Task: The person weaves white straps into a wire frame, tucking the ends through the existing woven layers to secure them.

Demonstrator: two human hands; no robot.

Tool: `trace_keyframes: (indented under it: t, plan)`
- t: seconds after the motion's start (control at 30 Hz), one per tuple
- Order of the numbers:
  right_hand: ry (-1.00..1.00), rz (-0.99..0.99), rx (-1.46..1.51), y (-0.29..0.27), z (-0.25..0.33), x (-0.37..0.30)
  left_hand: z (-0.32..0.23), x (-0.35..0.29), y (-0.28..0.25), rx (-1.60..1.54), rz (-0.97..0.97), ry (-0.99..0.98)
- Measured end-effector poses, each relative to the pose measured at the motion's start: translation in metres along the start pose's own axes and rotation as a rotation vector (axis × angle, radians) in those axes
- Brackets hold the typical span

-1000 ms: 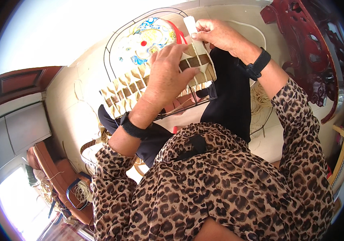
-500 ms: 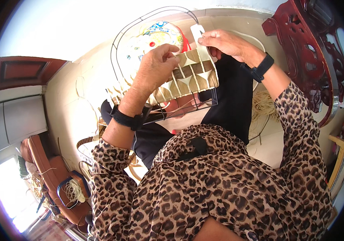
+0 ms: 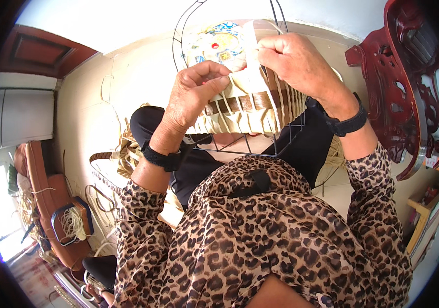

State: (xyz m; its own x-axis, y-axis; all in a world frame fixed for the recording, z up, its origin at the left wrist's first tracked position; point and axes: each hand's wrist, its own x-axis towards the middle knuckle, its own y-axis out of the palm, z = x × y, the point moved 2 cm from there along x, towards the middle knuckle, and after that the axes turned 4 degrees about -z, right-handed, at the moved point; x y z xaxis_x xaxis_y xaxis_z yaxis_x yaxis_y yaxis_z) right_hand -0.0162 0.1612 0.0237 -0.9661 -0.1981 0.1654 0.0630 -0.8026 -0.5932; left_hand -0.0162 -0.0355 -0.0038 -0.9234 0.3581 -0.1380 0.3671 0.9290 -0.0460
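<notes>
A half-woven basket (image 3: pixel 247 102) on a black wire frame rests over my lap, with cream and brown flat strips running across it and pale cords wrapped over them. From its upper edge a broad pale strip (image 3: pixel 250 43) stands up. My right hand (image 3: pixel 301 64) pinches that strip between thumb and fingers. Closed in a pinch at the basket's upper left edge is my left hand (image 3: pixel 193 92); what lies between its fingertips is too small to make out. The basket's far side is hidden behind the weaving and my hands.
A round patterned stool top (image 3: pixel 219 46) lies just beyond the basket. Carved dark red furniture (image 3: pixel 399 92) stands at the right. On the left are a brown bench (image 3: pixel 47 205), a tray of pale cord (image 3: pixel 73 223) and loose strips (image 3: pixel 129 151) on the floor.
The basket has turned and tilted, showing more of its right side and its wire rim nearer me. My right hand has moved slightly right, and the pale strip stands more upright.
</notes>
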Motion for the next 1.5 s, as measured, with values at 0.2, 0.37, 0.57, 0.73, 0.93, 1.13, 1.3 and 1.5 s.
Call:
trace_keyframes:
  t: [0.2, 0.37, 0.57, 0.73, 0.93, 1.13, 1.3, 1.5]
  plan:
    - [-0.122, 0.035, 0.014, 0.016, -0.002, -0.010, 0.028, -0.017, 0.006, -0.103, -0.043, -0.070]
    - [-0.236, 0.022, 0.070, 0.021, -0.004, -0.005, 0.017, -0.020, 0.021, -0.097, -0.025, 0.007]
    - [-0.153, 0.069, 0.096, 0.014, -0.007, -0.009, 0.019, -0.014, 0.040, -0.263, -0.089, 0.067]
    - [-0.036, 0.097, 0.125, 0.002, -0.011, -0.026, 0.030, -0.015, 0.038, -0.478, -0.148, 0.110]
    - [-0.137, 0.040, 0.008, 0.001, -0.005, -0.041, 0.037, -0.018, 0.034, -0.530, -0.008, 0.081]
    - [-0.220, -0.114, -0.245, 0.002, 0.006, -0.043, 0.039, -0.010, 0.038, -0.473, 0.031, 0.123]
    - [-0.220, -0.109, -0.330, 0.002, 0.009, -0.040, 0.032, 0.006, 0.042, -0.217, -0.037, 0.049]
    - [-0.282, -0.181, -0.477, 0.002, 0.012, -0.041, 0.020, 0.022, 0.043, -0.122, 0.098, 0.032]
